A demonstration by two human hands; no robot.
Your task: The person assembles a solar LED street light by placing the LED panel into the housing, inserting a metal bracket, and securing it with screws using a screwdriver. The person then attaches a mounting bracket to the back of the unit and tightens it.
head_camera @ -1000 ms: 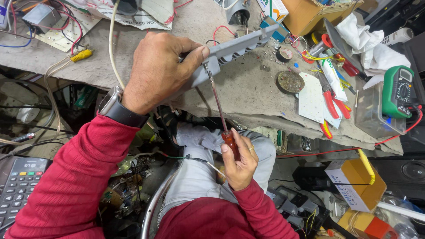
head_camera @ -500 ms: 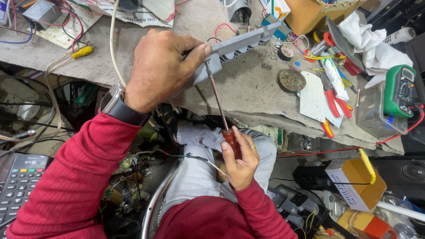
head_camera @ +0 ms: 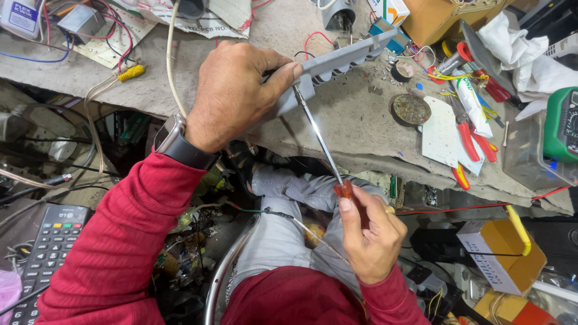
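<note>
My left hand (head_camera: 236, 93) grips one end of a long grey plastic casing (head_camera: 337, 63) that lies slanting over the workbench edge. My right hand (head_camera: 370, 235) holds a screwdriver (head_camera: 322, 144) by its red handle. The thin metal shaft runs up and left, and its tip meets the casing right beside my left fingertips. A watch sits on my left wrist, and both arms wear red sleeves.
The cluttered workbench (head_camera: 361, 126) carries a round tin (head_camera: 410, 109), red-handled pliers (head_camera: 466, 138), a white circuit board (head_camera: 441, 132), a green multimeter (head_camera: 563, 123), and wires. A remote control (head_camera: 45, 253) lies lower left. Yellow boxes (head_camera: 500, 253) sit lower right.
The screwdriver tip has stayed at the casing while both hands shifted only slightly; the right hand has turned a little on the handle.
</note>
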